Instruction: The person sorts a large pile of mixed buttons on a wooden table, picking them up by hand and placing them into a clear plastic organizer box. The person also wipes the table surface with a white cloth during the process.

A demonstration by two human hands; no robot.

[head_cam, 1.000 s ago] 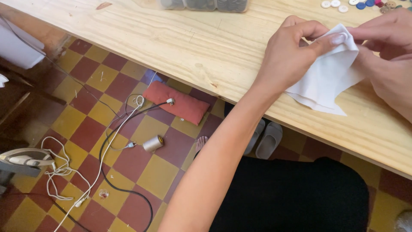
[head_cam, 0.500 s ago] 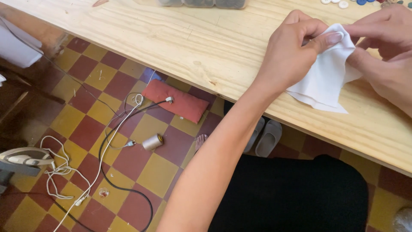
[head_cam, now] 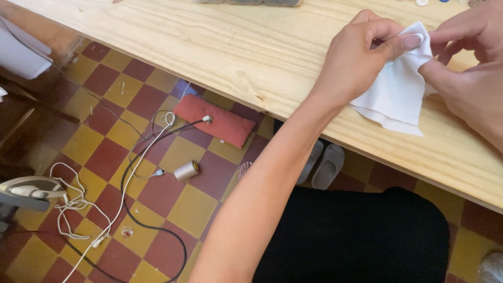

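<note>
- While your left hand (head_cam: 356, 57) pinches the top of the white cloth (head_cam: 395, 94) between thumb and fingers, your right hand (head_cam: 466, 63) nips the same edge just beside it.
- The cloth hangs down onto the wooden table (head_cam: 209, 47), near its front edge.

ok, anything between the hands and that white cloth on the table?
Nothing visible. The left hand and right hand both pinch the white cloth directly at its top corner, above the wooden table. The rest of the cloth lies on bare tabletop.
</note>
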